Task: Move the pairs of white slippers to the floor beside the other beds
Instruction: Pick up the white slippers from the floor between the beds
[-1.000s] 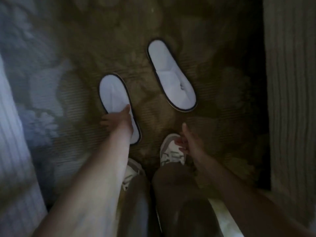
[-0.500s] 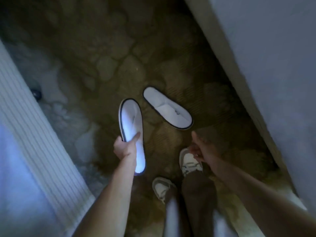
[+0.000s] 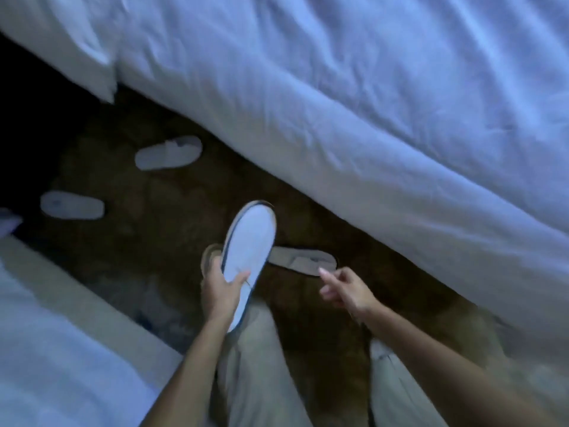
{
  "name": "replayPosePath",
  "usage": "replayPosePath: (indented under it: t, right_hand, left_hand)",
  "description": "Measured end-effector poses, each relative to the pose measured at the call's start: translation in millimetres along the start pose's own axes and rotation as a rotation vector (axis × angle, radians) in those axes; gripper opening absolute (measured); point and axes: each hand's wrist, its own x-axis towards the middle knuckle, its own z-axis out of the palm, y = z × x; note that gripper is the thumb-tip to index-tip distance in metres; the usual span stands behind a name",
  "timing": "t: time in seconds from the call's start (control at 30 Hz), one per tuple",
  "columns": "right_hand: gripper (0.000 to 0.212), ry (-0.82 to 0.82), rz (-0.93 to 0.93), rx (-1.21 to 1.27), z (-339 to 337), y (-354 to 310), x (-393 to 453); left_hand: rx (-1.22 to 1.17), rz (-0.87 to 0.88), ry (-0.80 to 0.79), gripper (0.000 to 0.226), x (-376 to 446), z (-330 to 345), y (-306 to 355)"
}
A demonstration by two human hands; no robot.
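My left hand (image 3: pixel 222 288) grips a white slipper (image 3: pixel 249 248) with a dark rim, held off the floor, sole side facing up at me. Its mate (image 3: pixel 303 261) lies flat on the brown carpet just right of it, close to the bed's edge. My right hand (image 3: pixel 345 288) hovers just below and right of that slipper, index finger stretched toward it, holding nothing. Two more white slippers lie farther off on the carpet: one (image 3: pixel 168 153) near the bed and one (image 3: pixel 72 204) at the far left.
A bed with a rumpled white duvet (image 3: pixel 369 103) fills the top and right. Another bed's edge (image 3: pixel 61 318) runs along the lower left. The dark patterned carpet aisle (image 3: pixel 154 241) lies between them. My legs in light trousers (image 3: pixel 261 365) stand at the bottom.
My left hand lifted the slipper higher off the carpet. My view swung up and right, bringing the large bed and two farther slippers into sight. My right hand stays near the other slipper.
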Motion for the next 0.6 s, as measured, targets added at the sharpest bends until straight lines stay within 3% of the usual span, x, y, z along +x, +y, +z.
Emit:
replayPosePath:
  t: [0.13, 0.23, 0.37, 0.47, 0.53, 0.6]
  right_hand:
    - [0.045, 0.083, 0.076, 0.138, 21, 15, -12]
    - [0.049, 0.243, 0.141, 0.404, 44, 35, -17]
    - [0.095, 0.400, 0.170, 0.794, 88, 52, -9]
    - [0.097, 0.479, 0.187, 1.009, 121, 64, 16]
    - [0.124, 0.554, 0.240, 1.126, 144, 78, 46]
    - [0.121, 0.592, 0.283, 1.247, 166, 84, 75]
  left_hand:
    - [0.375, 0.195, -0.218, 0.040, 46, -13, 13]
    - [0.530, 0.327, -0.341, 0.040, 74, -26, 33]
    - [0.641, 0.502, -0.486, 0.033, 101, -46, 66]
    - [0.738, 0.643, -0.559, 0.033, 124, -44, 82]
    - [0.757, 0.638, -0.613, 0.044, 139, -32, 85]
    - [0.773, 0.544, -0.643, 0.069, 155, -14, 85]
